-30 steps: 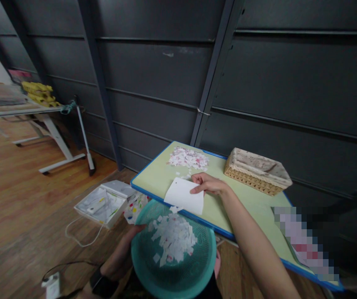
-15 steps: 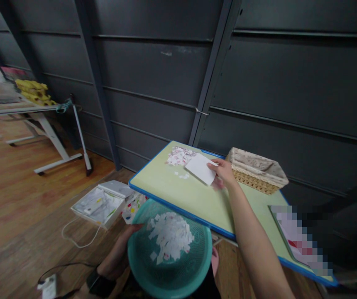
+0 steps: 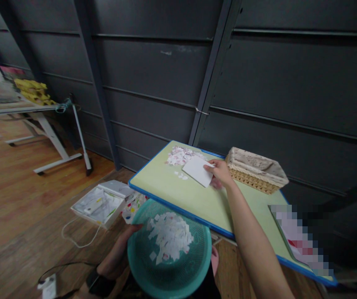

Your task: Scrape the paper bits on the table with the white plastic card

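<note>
My right hand (image 3: 220, 173) reaches across the green table (image 3: 191, 199) and grips a white card (image 3: 197, 170) by its right edge. The card lies beside a small heap of paper scraps (image 3: 179, 156) at the table's far corner. A few loose scraps (image 3: 181, 175) lie in front of the card. My left hand (image 3: 128, 235) holds the rim of a teal basket (image 3: 178, 270) below the table's near edge. Inside the basket is a pile of white paper scraps (image 3: 169, 237). Most of my left hand's fingers are hidden behind the rim.
A wicker basket (image 3: 256, 170) stands on the table to the right of my hand. A blurred-out sheet (image 3: 299, 241) lies at the table's right end. On the wooden floor are an open white box (image 3: 99, 203) with a cable and a white-legged table (image 3: 35, 116) farther left.
My right hand carried the card from the table's near edge to the far scrap heap, then drew it slightly back toward me. The teal basket stays under the edge.
</note>
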Demonstrator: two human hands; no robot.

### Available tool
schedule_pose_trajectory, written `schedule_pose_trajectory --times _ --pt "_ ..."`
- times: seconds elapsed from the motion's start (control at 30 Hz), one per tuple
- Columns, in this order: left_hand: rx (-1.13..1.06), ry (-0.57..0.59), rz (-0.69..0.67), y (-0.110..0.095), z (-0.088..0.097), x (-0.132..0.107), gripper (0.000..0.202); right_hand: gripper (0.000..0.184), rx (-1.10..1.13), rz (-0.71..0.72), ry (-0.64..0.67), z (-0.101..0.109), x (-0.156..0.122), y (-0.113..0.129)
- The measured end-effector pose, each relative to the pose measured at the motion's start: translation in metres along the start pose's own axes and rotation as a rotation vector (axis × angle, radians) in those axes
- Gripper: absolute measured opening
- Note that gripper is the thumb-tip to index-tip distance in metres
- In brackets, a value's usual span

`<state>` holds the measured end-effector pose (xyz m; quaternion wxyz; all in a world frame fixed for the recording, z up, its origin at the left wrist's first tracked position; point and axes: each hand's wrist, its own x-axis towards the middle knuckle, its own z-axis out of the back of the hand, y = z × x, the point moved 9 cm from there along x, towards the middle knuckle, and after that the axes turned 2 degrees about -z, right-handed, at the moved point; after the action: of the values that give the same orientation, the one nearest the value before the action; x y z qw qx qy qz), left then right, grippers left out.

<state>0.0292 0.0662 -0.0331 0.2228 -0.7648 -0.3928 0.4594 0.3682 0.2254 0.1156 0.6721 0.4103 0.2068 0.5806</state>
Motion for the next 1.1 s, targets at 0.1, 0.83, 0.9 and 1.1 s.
schedule_pose_trajectory --times 0.1,0.83,0.9,1.1 --pt "0.006 -0.025 -0.02 -0.004 -0.002 -0.003 0.056 0.035 -0.022 -0.011 -0.158 0.019 0.004 -0.007" --pt "0.008 0.016 0.012 0.0 -0.001 -0.001 0.04 0.039 -0.178 0.045 -0.23 0.018 0.001 0.005" --pt "0.006 0.013 0.006 -0.002 -0.002 -0.002 0.036 0.038 -0.226 0.049 -0.212 0.013 0.001 0.008" --pt "0.021 -0.003 0.015 -0.001 -0.003 -0.003 0.038 0.035 -0.157 0.047 -0.102 0.0 -0.003 0.015"
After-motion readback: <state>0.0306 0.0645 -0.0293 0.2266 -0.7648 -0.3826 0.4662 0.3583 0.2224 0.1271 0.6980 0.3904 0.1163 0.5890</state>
